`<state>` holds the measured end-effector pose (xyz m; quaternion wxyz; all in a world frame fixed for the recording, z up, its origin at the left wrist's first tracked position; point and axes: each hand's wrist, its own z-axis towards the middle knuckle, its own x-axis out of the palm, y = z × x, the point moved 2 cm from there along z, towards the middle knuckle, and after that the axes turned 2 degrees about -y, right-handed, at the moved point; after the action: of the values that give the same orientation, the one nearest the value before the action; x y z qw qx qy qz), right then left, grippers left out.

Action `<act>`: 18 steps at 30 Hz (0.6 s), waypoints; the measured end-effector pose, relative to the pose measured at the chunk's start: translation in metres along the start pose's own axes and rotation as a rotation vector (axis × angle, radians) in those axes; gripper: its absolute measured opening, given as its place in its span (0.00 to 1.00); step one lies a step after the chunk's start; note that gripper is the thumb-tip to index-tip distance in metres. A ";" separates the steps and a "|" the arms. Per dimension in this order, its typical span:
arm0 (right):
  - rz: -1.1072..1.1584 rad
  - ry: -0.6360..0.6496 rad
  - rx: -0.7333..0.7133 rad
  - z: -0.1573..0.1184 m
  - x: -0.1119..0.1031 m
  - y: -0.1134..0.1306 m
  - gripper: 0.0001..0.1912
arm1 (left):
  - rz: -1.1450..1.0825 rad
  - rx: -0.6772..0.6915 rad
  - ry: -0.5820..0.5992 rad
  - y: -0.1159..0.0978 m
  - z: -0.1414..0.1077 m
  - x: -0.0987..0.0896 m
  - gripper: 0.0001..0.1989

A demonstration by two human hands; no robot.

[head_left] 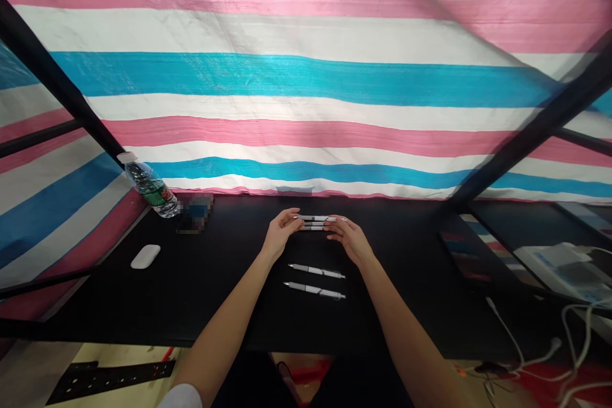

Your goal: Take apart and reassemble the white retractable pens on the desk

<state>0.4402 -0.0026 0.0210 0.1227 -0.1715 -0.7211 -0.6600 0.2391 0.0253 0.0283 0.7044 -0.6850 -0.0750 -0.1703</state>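
My left hand [282, 231] and my right hand [352, 240] are closed on opposite ends of a small group of white pens [313, 227], lying side by side. The left fingers pinch the left ends, and the right fingers press on the right ends. Whether these pens touch the table is hard to tell. Closer to me, two more white pens lie loose on the black table, roughly parallel: an upper pen [317, 271] and a lower pen [314, 291]. Both have grey grips pointing left.
On the left of the black table [215, 306] stand a water bottle [155, 190], a dark pixelated object [195, 213] and a white rounded case [145, 257]. A dark tablet-like panel [466, 248] and white cables [509, 331] are at right. Striped sheeting [306, 83] hangs behind.
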 end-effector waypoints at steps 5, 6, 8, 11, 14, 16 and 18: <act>0.003 -0.002 -0.002 -0.001 0.000 0.001 0.16 | 0.092 -0.027 -0.063 -0.001 0.000 0.000 0.18; 0.002 -0.003 -0.002 0.000 0.000 0.001 0.16 | 0.104 -0.028 -0.062 -0.002 0.000 -0.001 0.18; 0.003 -0.006 -0.001 0.000 0.000 0.000 0.16 | 0.126 -0.015 -0.038 -0.002 0.000 -0.001 0.18; 0.013 -0.024 -0.004 0.001 -0.001 0.000 0.16 | 0.128 0.028 0.008 -0.003 0.000 -0.001 0.15; 0.014 -0.033 -0.008 0.001 -0.002 0.000 0.16 | 0.120 0.027 0.006 -0.001 0.001 -0.002 0.18; 0.008 -0.031 -0.007 0.001 -0.001 0.000 0.15 | 0.154 0.001 -0.020 0.001 0.001 -0.003 0.18; 0.000 -0.028 -0.004 0.001 -0.001 0.000 0.15 | 0.202 -0.014 -0.028 0.003 0.002 -0.004 0.17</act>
<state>0.4413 -0.0021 0.0209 0.1123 -0.1812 -0.7214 -0.6589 0.2367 0.0275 0.0240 0.7122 -0.6961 -0.0141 -0.0894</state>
